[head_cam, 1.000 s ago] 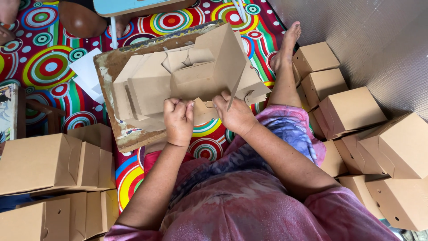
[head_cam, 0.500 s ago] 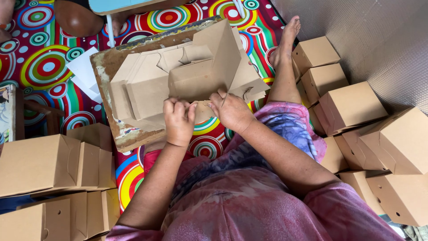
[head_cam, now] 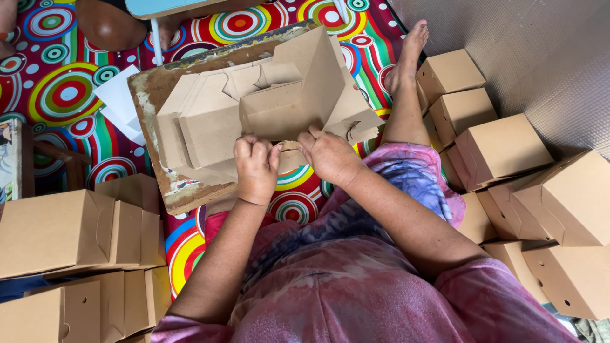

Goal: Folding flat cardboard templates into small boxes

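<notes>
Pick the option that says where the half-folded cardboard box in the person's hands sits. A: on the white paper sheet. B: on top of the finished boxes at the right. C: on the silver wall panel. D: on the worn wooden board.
D: the half-folded cardboard box, pinched at its near flap by the left hand and right hand, rests on the worn wooden board.

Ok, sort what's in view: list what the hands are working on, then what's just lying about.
In hand:
- half-folded cardboard box
- left hand and right hand, both pinching its near flap
- worn board under it

Lying about:
- finished boxes on the right
- boxes on the left
- white paper
- patterned mat
</notes>
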